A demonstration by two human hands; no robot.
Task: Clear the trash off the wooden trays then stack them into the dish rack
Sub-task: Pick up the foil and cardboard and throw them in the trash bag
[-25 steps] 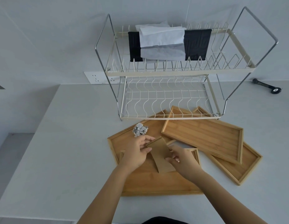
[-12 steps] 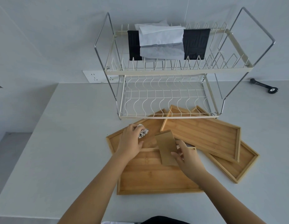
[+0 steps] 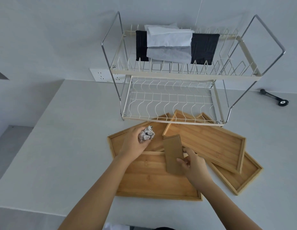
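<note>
Several wooden trays lie overlapped on the white counter in front of the two-tier dish rack [image 3: 176, 121]. The nearest tray [image 3: 152, 181] sits under both my arms; another tray [image 3: 209, 143] lies on top at the right, with one more tray [image 3: 244, 176] beneath it. My left hand [image 3: 136, 143] is closed around a crumpled ball of printed paper [image 3: 147, 134], lifted just above the back-left tray [image 3: 117, 141]. My right hand [image 3: 192, 165] pinches a flat brown cardboard piece [image 3: 173, 155] by its lower right edge, held tilted over the nearest tray.
Black and white cloths [image 3: 171, 44] hang on the rack's upper tier; the lower tier holds nothing. A wall socket [image 3: 102, 77] sits left of the rack. A black tool [image 3: 274, 97] lies at the back right of the counter. The counter's left edge [image 3: 28, 135] drops off.
My left hand let go of the cardboard, reached back to the crumpled paper ball and closed on it. My right hand kept the cardboard and raised it slightly.
</note>
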